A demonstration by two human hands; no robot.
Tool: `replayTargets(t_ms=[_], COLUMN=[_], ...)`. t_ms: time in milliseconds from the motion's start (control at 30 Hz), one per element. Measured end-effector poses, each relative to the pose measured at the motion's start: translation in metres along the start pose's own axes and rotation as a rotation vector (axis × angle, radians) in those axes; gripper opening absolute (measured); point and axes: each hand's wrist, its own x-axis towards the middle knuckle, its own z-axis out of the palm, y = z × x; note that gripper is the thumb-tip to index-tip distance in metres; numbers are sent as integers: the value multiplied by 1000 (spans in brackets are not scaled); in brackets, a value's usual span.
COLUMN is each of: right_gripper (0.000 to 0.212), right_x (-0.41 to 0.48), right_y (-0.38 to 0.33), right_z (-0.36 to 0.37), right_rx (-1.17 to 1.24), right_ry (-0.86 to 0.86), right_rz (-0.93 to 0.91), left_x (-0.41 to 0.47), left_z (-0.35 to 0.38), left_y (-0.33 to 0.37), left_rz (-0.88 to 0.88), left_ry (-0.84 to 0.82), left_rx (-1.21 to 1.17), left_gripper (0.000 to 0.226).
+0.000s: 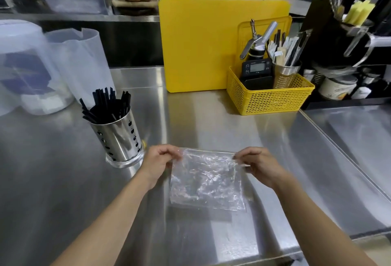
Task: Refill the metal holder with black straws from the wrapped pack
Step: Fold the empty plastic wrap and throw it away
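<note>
Both forearms framed an empty clear wrapper (pixel 206 181); your left hand (pixel 157 163) and right hand (pixel 257 166) pinched its top corners. Left of it, the metal holder (pixel 118 136) stood full of black straws (pixel 105 105). Fold it flat; keep pinches firm.

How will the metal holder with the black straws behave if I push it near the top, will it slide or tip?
The metal holder looks tall and narrow, so a push near the top may well tip it. The black straws fan out above its rim, which probably makes it slightly top-heavy. On the smooth steel counter, a low push would likely slide it.
</note>
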Motion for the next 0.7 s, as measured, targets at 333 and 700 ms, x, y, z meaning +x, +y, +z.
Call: replayTargets(t_ms=[333, 700], right_gripper=[37, 20], right_x=[5, 1], right_y=[1, 6], right_z=[9, 17], right_rx=[77, -55], right_ry=[87, -265], right_rz=[-36, 83], left_x=[-3, -3], left_z=[-6, -1], left_y=[-13, -13], left_rz=[-295, -184], left_ry=[-223, 28], left_rx=[-133, -155], left_gripper=[91, 17])
